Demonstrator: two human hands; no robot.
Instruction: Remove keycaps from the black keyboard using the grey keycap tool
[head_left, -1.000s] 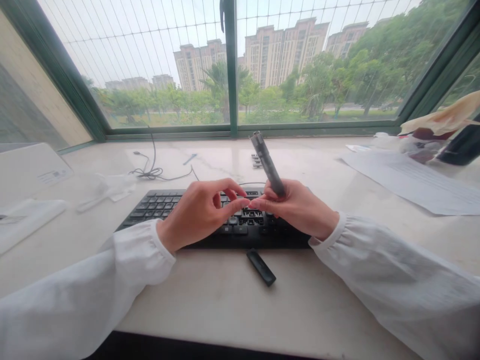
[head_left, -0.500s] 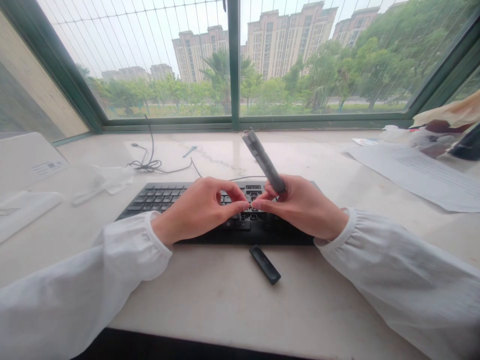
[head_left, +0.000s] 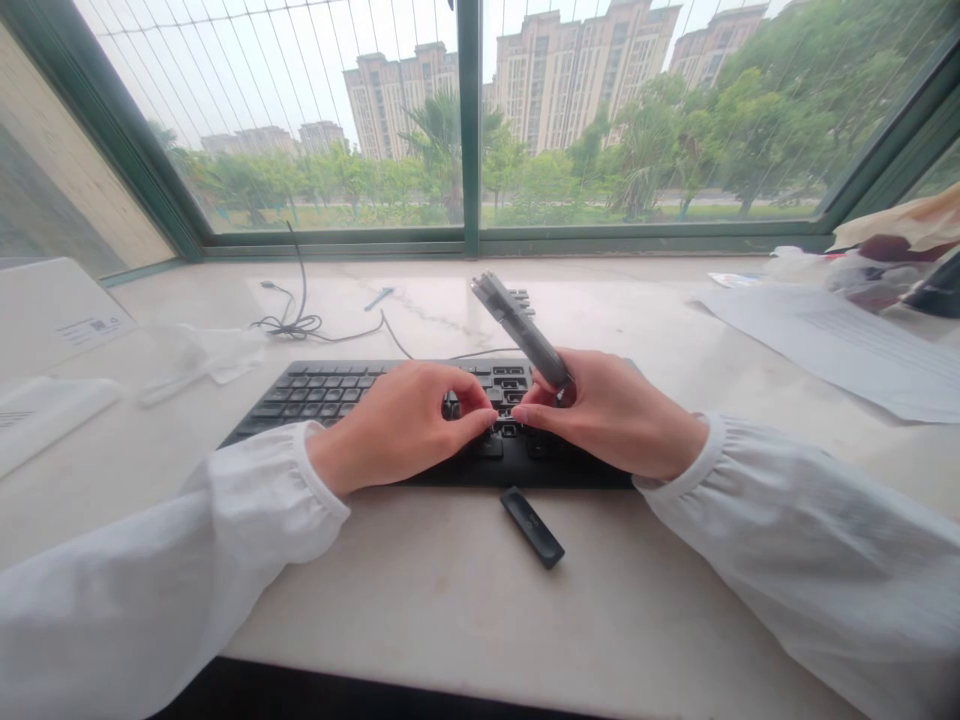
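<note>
A black keyboard (head_left: 300, 408) lies on the pale tabletop, several keycaps gone from its middle part. My left hand (head_left: 401, 420) is over it, thumb and index finger pinched on a thin pale piece too small to name. My right hand (head_left: 619, 410) faces it, its fingertips pinched at the other end of that piece. Held in the right hand as well is a dark grey elongated tool (head_left: 521, 330), tilted up to the left, with a notched upper end. A long black keycap, like a space bar (head_left: 532, 528), rests in front of the keyboard.
Behind the tool lie several small dark pieces (head_left: 523, 300). A coiled cable (head_left: 300, 325) and a clear plastic wrapper (head_left: 199, 360) are at the left, beside a white box (head_left: 64, 310). Paper sheets (head_left: 832, 340) and a plastic bag (head_left: 840, 270) lie right. A window frame (head_left: 471, 130) stands behind.
The upper end of the grey tool has swung left and slightly down. My fingertips have moved slightly apart, and small dark pieces behind the tool have come into view.
</note>
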